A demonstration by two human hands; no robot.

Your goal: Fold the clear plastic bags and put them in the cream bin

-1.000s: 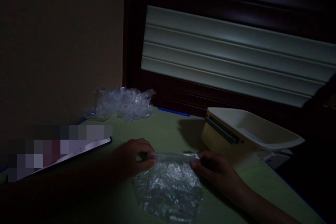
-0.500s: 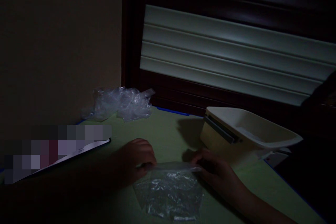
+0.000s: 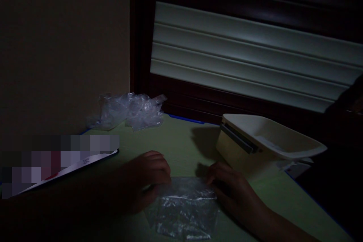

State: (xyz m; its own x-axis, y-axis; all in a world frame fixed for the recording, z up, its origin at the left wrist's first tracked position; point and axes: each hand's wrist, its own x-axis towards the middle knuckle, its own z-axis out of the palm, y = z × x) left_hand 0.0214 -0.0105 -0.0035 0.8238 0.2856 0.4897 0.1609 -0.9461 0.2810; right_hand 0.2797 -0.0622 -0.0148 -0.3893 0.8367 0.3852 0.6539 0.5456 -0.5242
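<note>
A clear plastic bag (image 3: 187,211) lies on the green tabletop (image 3: 181,147) at the bottom middle, with a fold or seam running across its upper part. My left hand (image 3: 150,177) is closed on the bag's upper left corner, thumb and fingers pinched together. At the upper right corner, my right hand (image 3: 231,183) pinches the bag's edge. Both hands are dim in the low light, and the fingertips are partly hidden.
A cream plastic bin (image 3: 244,155) with a grey handle stands at the right, something pale inside. Crumpled clear plastic bags (image 3: 133,111) are heaped at the back left. A tilted screen-like object (image 3: 93,157), partly blurred out, is at left. Slatted panels (image 3: 227,53) rise behind.
The bag's upper strip now lies flatter and wider between my hands, and a bright crease shows below it. My hands have barely moved.
</note>
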